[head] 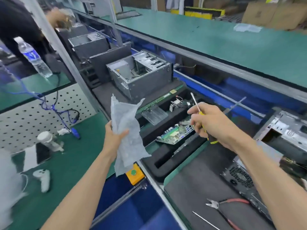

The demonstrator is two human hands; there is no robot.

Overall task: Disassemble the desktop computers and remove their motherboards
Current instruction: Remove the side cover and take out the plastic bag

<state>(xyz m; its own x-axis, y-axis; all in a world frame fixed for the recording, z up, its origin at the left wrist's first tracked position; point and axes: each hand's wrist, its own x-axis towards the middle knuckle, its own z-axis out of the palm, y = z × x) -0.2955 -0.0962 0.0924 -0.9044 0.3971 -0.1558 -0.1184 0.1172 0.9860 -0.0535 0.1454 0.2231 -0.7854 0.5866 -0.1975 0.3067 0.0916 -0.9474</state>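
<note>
— Why is the screwdriver [198, 113] held raised at centre right of the frame?

— It is gripped in the right hand [211, 123], fingers curled round the yellow-and-black handle and the tip pointed up and away; it is judged to be kept ready for the next screws while no screw is being worked. The crumpled translucent bag [126, 130] is clamped in the left hand [114, 136], thumb and fingers wrapped round its middle, probably to wrap a removed board or to be thrown away; which cannot be told.

— Where is the motherboard found?

— One motherboard [176, 134] is seen lying tilted in the black foam tray [159, 128] on the conveyor, just below the right hand, already out of its case. A narrow green board [159, 99] is laid along the tray's upper edge.

— How many cases are counted?

— One open computer case [141, 75] is stood above the tray at centre; at least two more are lined up behind it toward the upper left. Another case [285, 130] is cut off by the right edge, so the tally is left uncertain.

— And tools?

— One pair of red-handled cutters [224, 208] and one thin metal rod [206, 220] are laid on the table at lower right, kept within reach. One water bottle [33, 57] is seen at upper left.
</note>
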